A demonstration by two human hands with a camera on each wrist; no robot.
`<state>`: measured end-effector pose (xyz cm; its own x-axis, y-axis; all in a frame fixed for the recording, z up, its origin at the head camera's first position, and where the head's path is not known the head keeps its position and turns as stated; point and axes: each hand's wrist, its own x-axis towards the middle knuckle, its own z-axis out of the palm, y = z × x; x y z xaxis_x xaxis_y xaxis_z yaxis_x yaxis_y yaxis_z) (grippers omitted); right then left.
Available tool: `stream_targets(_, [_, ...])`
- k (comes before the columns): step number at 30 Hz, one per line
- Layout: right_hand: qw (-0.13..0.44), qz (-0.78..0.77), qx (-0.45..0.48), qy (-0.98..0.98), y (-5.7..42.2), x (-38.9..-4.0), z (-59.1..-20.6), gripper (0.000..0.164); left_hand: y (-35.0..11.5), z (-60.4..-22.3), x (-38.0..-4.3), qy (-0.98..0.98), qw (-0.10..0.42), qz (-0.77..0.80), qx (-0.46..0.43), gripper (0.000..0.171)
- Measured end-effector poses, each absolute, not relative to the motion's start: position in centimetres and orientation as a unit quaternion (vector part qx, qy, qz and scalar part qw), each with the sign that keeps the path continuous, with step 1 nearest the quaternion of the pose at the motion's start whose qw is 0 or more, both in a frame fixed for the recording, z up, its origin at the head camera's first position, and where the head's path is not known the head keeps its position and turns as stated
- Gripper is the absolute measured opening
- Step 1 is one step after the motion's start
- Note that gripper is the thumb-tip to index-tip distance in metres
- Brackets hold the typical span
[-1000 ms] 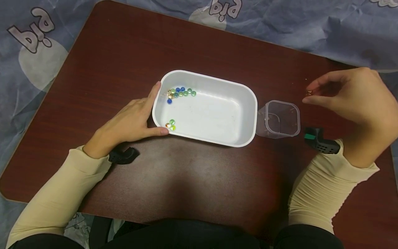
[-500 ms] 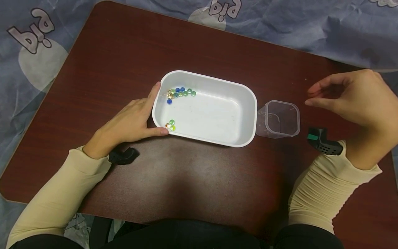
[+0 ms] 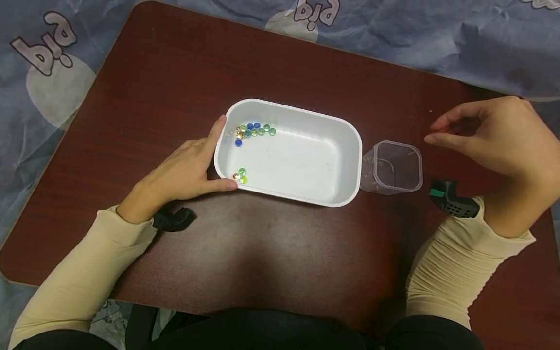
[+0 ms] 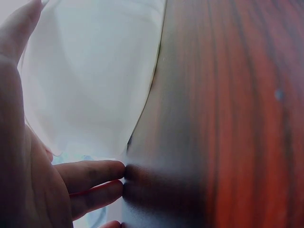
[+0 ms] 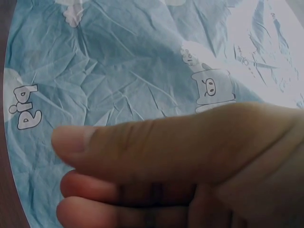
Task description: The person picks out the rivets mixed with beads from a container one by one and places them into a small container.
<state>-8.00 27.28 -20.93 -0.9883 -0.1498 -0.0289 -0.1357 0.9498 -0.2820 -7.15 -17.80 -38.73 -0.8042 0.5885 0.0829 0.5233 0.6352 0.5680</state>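
Note:
My left hand [image 3: 183, 167] holds the left end of a white plastic tub [image 3: 302, 197], thumb along the near rim and fingers along the end wall. In the left wrist view, fingers [image 4: 90, 175] lie against the pale tub wall [image 4: 95, 85]. Inside the tub, glass marbles [image 3: 261, 131] in green and blue gather with small gold pieces [image 3: 239, 134] at the far left; three more marbles [image 3: 242, 172] sit near the thumb. My right hand [image 3: 503, 136] is raised right of a clear plastic container [image 3: 393, 189], thumb and fingertips close together; I cannot tell whether it holds anything.
The clear container stands right beside the tub's right end on the brown wooden table [image 3: 280, 253]. Two tiny pale specks lie beyond it. A blue printed cloth [image 3: 393, 29] hangs past the far edge. Black wrist mounts [image 3: 175, 219] sit on both wrists.
A small gold piece showed between my right thumb and fingertips a second ago; it is out of sight now. The right fingertips parted slightly, then closed up. Left hand and tub have not moved.

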Motion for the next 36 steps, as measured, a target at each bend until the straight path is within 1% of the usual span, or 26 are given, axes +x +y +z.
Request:
stream_targets(6, [0.001, -0.144, -0.081, 0.986, 26.6, -8.0, -20.9, 0.02, -17.9, -38.8, -7.1, 0.901, 0.049, 0.297, 0.312, 0.121])
stream_targets(12, [-0.007, -0.177, -0.08, 0.981, 25.5, -8.1, -21.0, 0.014, -17.8, -38.8, -7.2, 0.901, 0.052, 0.298, 0.31, 0.121])
stream_targets(17, [-0.018, -0.168, -0.093, 0.981, 24.8, -8.1, -21.3, 0.017, -17.7, -38.8, -7.3, 0.901, 0.052, 0.295, 0.314, 0.121])
stream_targets(28, [-0.003, -0.158, -0.128, 0.979, 23.3, -8.7, -21.9, 0.017, -17.7, -38.7, -7.2, 0.904, 0.058, 0.292, 0.307, 0.122])
stream_targets(36, [0.013, -0.159, -0.204, 0.966, 21.6, -9.5, -22.6, 0.023, -17.8, -38.7, -7.1, 0.905, 0.06, 0.291, 0.304, 0.122])
